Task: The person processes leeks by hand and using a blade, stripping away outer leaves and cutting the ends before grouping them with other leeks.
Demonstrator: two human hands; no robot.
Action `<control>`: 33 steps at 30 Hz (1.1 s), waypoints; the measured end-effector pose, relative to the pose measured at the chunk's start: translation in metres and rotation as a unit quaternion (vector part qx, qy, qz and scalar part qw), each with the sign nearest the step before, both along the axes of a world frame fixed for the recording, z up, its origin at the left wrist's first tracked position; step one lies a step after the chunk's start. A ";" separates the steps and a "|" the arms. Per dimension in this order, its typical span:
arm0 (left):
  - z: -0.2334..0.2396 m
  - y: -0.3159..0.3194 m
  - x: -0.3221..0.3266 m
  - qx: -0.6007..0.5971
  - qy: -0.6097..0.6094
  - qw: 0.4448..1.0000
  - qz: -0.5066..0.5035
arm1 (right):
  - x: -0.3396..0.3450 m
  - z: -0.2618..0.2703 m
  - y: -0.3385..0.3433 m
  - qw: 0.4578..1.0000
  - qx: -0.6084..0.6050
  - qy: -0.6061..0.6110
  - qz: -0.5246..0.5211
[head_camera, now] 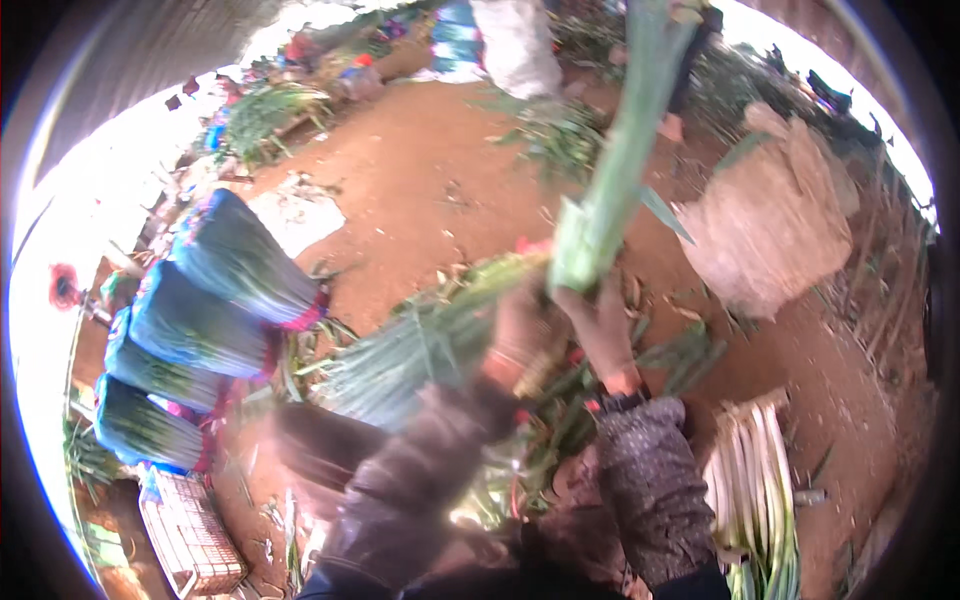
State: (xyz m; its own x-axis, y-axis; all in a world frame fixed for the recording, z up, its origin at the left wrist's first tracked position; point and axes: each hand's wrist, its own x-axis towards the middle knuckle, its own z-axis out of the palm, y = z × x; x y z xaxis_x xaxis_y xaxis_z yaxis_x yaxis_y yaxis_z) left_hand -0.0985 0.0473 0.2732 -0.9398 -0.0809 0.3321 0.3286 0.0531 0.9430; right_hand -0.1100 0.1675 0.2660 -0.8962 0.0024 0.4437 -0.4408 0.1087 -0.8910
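Observation:
In the head view a large green onion stalk (611,180) rises from my hands towards the top edge, blurred. My right hand (604,326), in a dull glove, is closed around its lower end. Beside it my left hand (521,322), also gloved, is blurred close to the stalk; whether it touches the stalk cannot be told. Beneath and left of my hands lies a heap of green onions (405,360). Loose green leaves (682,356) lie on the ground to the right of my right wrist.
Several blue-wrapped onion bundles (240,259) stand at the left, above a plastic crate (191,532). Trimmed white-stemmed onions (754,480) lie at the lower right. A large pale sack (772,217) lies at the right; a white sack (517,45) stands at the back.

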 end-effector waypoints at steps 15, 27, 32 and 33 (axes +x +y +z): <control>-0.105 -0.041 0.025 -0.076 -0.099 0.992 0.035 | -0.016 0.015 0.053 0.915 -0.334 -0.212 -0.083; -0.225 -0.109 0.145 -0.537 -0.164 0.820 -0.111 | -0.012 0.021 0.110 0.884 -0.421 -0.137 0.147; -0.227 -0.108 0.143 -0.536 -0.284 0.784 -0.134 | -0.009 0.024 0.116 0.873 -0.433 -0.127 0.185; -0.230 -0.110 0.147 -0.531 -0.277 0.795 -0.094 | -0.008 0.026 0.118 0.869 -0.442 -0.116 0.192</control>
